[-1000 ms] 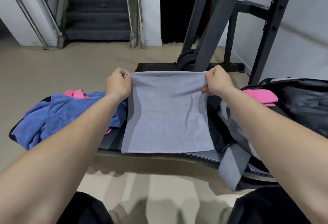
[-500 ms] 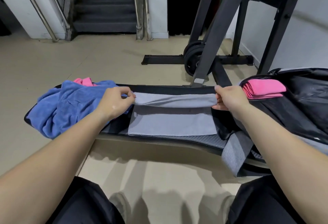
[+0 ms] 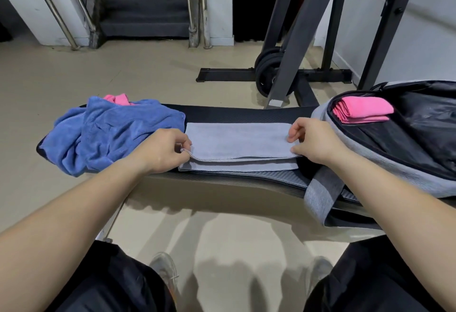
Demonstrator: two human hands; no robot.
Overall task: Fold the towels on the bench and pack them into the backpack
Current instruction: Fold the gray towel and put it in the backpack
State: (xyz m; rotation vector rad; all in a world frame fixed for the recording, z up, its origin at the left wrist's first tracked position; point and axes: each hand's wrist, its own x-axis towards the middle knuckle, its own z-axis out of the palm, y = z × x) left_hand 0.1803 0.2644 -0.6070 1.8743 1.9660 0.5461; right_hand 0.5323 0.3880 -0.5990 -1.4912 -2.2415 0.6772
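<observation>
A grey towel (image 3: 238, 145) lies folded in layers on the middle of the black bench (image 3: 237, 113). My left hand (image 3: 162, 150) pinches its near left corner. My right hand (image 3: 314, 142) pinches its near right corner. Left of it a blue towel (image 3: 108, 131) lies crumpled on the bench end, with a pink towel (image 3: 117, 98) peeking out behind it. At the right the grey and black backpack (image 3: 404, 163) lies open on the bench, and a folded pink towel (image 3: 361, 110) rests inside it.
A grey backpack strap (image 3: 320, 195) hangs over the bench's near edge. Behind the bench stand a dark metal rack (image 3: 298, 32) and weight plates (image 3: 265, 69) on its base. Stairs (image 3: 145, 3) with metal railings rise at the back. Beige floor lies all around.
The grey towel hung from both hands a second ago. The top edge came down toward me over the lower half, and the towel now lies folded on the bench.
</observation>
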